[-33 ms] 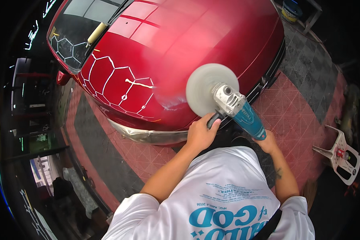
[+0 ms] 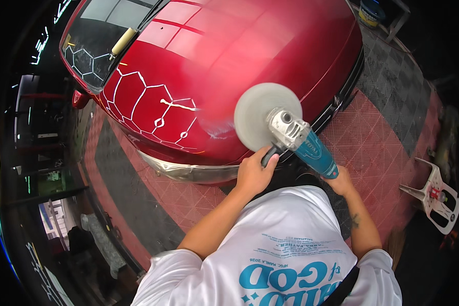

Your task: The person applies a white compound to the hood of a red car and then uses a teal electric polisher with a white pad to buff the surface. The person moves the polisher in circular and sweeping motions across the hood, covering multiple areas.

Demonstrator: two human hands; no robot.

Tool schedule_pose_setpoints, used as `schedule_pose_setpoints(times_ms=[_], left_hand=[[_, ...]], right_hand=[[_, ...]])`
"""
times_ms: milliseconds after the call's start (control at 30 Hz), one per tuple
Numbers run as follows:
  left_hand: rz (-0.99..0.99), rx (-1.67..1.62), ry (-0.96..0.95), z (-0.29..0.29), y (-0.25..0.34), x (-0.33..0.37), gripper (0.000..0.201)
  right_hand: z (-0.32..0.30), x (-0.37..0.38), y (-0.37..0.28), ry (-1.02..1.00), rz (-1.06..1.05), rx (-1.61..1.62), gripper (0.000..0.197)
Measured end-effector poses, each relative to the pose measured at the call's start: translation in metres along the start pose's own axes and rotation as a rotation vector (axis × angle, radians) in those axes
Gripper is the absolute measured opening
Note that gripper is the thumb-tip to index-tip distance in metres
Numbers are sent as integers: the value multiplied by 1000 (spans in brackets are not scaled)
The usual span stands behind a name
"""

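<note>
A glossy red car hood [image 2: 250, 46] fills the upper middle of the head view. On its near edge rests a polisher [image 2: 298, 137] with a blue body, a silver gear head and a round white pad [image 2: 257, 115]. My left hand [image 2: 254, 173] is shut around the polisher's dark side handle. My right hand [image 2: 341, 182] holds the rear end of the blue body. A hazy whitish smear [image 2: 214, 127] lies on the paint just left of the pad.
The floor is red [image 2: 372, 148] and grey [image 2: 392, 86] grid tiles. A white frame stand [image 2: 436, 196] is at the right. A blue bucket [image 2: 370, 13] sits at the top right. Pale masking [image 2: 188, 172] covers the car's front edge. Dark shelving lies to the left.
</note>
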State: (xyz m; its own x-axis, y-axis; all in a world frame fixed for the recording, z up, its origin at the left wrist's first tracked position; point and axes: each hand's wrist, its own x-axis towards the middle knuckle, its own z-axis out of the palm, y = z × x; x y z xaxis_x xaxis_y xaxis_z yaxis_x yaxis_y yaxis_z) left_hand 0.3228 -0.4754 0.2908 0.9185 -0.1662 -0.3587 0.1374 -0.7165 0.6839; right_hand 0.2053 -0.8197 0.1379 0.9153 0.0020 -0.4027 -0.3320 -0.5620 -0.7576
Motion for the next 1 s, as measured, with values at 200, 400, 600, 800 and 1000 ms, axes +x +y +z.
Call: schedule_pose_setpoints(times_ms=[200,400,600,800,1000], left_hand=[[0,-98,136,-8,-98,-83,50],[-128,-148,211,-52,-181,-136,43],[-86,-35,263,-119,-208,-145,48],[30,-25,175,-111,-186,-126,47],[-53,26,33,-85,-125,-85,46]], right_hand=[[60,-31,-43,-107,-8,8,44],[156,-50,-71,-189,-73,76,43],[207,-41,-132,-170,-63,46,48],[205,-70,-84,-126,-184,388,60],[176,-90,-34,-11,-141,520,51]])
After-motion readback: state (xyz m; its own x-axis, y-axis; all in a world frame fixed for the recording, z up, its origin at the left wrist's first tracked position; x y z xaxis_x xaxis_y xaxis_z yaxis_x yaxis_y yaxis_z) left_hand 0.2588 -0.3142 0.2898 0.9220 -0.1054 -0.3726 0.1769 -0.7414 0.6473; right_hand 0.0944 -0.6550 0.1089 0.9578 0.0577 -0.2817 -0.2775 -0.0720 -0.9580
